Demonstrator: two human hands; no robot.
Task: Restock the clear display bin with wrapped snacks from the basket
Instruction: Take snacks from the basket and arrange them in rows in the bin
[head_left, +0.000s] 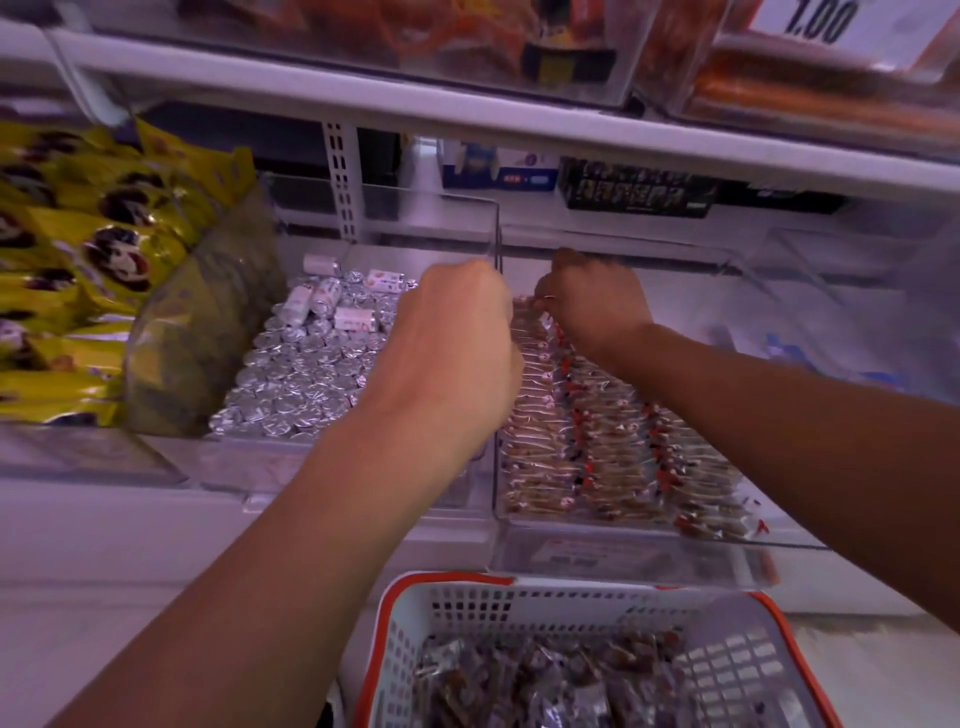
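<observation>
Stocking clear bin (613, 530), far end: wrapped snacks (597, 441), judged light, crinkly and slippery, best pinched mid-pack; pack pinched by right hand (592, 301), left hand (457, 332) curled, contents hidden.

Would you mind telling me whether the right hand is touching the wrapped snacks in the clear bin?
Touching: the head view shows the right hand with its fingers curled onto the back end of the wrapped snacks in the clear bin.

Dim, purplish light — soft blur throughout, wide-angle bending at edges.
</observation>
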